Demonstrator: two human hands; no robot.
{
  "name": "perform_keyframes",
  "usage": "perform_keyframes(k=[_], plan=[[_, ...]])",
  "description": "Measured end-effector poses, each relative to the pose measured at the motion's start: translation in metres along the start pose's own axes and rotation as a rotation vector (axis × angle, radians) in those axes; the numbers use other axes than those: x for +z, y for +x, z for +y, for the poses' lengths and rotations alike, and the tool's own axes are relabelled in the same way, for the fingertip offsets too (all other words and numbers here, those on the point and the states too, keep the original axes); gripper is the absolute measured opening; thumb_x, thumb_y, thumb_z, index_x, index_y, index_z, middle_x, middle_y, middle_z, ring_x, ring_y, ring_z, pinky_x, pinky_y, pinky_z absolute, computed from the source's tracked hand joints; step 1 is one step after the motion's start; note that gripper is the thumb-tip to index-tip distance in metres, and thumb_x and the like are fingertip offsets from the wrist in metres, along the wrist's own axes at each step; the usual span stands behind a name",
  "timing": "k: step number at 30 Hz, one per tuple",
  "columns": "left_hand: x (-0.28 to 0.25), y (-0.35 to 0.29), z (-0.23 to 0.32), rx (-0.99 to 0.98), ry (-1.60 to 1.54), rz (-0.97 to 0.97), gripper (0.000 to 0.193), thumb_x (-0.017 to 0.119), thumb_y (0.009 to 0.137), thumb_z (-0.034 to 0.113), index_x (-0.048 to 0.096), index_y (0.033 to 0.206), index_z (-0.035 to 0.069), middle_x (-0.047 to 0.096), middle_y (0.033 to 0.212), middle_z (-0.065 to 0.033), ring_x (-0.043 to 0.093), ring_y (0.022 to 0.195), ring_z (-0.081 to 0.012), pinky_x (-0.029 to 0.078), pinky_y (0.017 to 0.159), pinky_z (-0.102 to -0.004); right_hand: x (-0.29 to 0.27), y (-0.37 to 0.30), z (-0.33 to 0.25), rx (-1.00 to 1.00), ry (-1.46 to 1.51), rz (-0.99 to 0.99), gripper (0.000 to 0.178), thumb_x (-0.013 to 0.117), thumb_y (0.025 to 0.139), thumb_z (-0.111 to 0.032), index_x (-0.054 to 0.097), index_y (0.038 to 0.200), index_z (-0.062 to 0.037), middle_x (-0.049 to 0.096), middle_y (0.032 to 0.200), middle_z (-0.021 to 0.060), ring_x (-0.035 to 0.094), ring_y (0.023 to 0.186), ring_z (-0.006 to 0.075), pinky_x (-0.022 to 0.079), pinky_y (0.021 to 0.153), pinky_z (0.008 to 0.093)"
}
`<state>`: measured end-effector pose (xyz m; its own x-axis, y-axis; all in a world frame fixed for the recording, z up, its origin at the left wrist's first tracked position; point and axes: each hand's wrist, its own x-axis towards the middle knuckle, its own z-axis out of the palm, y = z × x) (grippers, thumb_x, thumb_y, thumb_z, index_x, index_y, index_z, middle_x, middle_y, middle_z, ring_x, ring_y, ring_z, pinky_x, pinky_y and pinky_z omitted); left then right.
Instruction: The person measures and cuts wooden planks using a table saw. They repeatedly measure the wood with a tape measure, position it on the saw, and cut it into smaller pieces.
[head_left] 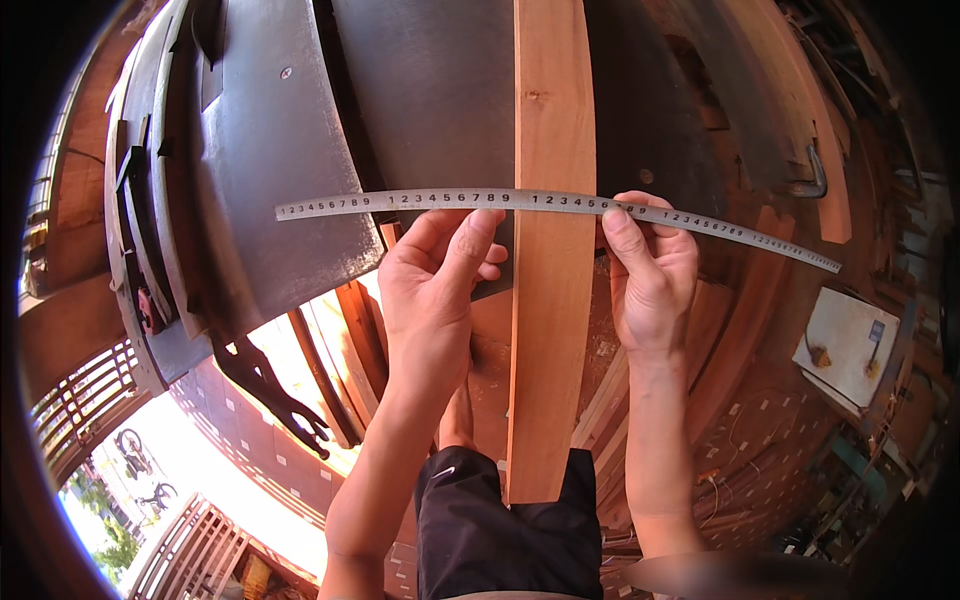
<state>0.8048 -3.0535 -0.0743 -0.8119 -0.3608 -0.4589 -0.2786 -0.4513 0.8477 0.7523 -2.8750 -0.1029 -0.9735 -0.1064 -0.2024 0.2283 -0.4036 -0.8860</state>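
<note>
A long steel ruler (440,201) lies crosswise over a wooden board (550,330), its marks facing up. My left hand (440,265) pinches the ruler left of the board, thumb on top and fingers beneath. On the board's right side, my right hand (650,275) grips the same ruler between thumb and fingers. The ruler reaches well past both hands. The board runs from the far edge of the view toward me, resting on a dark metal machine table (430,90), and its near end hangs over my dark shorts (505,540).
Black pliers-like metal jaws (270,390) jut from the table's near left edge. Several timber pieces (350,330) lie below and beyond the table. On the right are a bent metal rod (815,175), more planks, and a white box (845,345). A patterned floor (770,450) shows beneath.
</note>
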Motion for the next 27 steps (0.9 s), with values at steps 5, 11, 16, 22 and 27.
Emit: perform_keyframes(k=[5, 11, 16, 22, 27], plan=[[0.004, 0.007, -0.007, -0.054, -0.07, -0.015, 0.027, 0.073, 0.101, 0.023, 0.071, 0.115, 0.0, 0.074, 0.095, -0.0026, 0.061, 0.079, -0.0061, 0.051, 0.075, -0.0229, -0.002, 0.001, 0.0, -0.006, -0.01, -0.001, 0.016, 0.07, 0.099, -0.003, 0.068, 0.114, -0.0002, 0.073, 0.101, 0.0069, 0.071, 0.093, 0.0142, 0.059, 0.089, 0.0272], [0.006, 0.009, -0.008, -0.052, -0.146, -0.016, 0.023, 0.071, 0.102, 0.02, 0.07, 0.114, 0.001, 0.074, 0.096, -0.0039, 0.063, 0.08, -0.0066, 0.052, 0.075, -0.0231, -0.002, 0.002, 0.003, -0.012, 0.002, 0.0, 0.016, 0.07, 0.098, -0.003, 0.068, 0.114, 0.0007, 0.074, 0.101, 0.0078, 0.071, 0.092, 0.0144, 0.059, 0.088, 0.028], [0.006, 0.011, -0.01, -0.028, -0.139, -0.022, 0.021, 0.07, 0.102, 0.019, 0.069, 0.114, 0.001, 0.075, 0.097, -0.0047, 0.065, 0.082, -0.0076, 0.053, 0.077, -0.024, -0.002, 0.002, 0.001, 0.009, 0.007, 0.0, 0.016, 0.07, 0.099, -0.004, 0.068, 0.114, 0.0005, 0.074, 0.1, 0.0078, 0.071, 0.091, 0.0142, 0.059, 0.087, 0.0281], [0.004, 0.014, -0.013, -0.021, -0.116, -0.022, 0.02, 0.07, 0.102, 0.018, 0.069, 0.114, 0.002, 0.075, 0.097, -0.0051, 0.066, 0.082, -0.0081, 0.054, 0.077, -0.0242, 0.001, 0.002, 0.0, -0.001, -0.015, 0.023, 0.017, 0.072, 0.098, -0.008, 0.069, 0.112, 0.0015, 0.074, 0.094, 0.0066, 0.07, 0.085, 0.0113, 0.058, 0.082, 0.0268], [0.004, 0.013, -0.012, -0.016, -0.122, -0.034, 0.019, 0.07, 0.102, 0.017, 0.069, 0.114, 0.002, 0.075, 0.098, -0.0055, 0.066, 0.082, -0.0082, 0.054, 0.078, -0.0241, 0.0, 0.001, -0.001, -0.01, -0.033, 0.027, 0.016, 0.073, 0.098, -0.008, 0.07, 0.111, 0.0011, 0.074, 0.094, 0.0054, 0.069, 0.084, 0.0101, 0.057, 0.08, 0.0252]])
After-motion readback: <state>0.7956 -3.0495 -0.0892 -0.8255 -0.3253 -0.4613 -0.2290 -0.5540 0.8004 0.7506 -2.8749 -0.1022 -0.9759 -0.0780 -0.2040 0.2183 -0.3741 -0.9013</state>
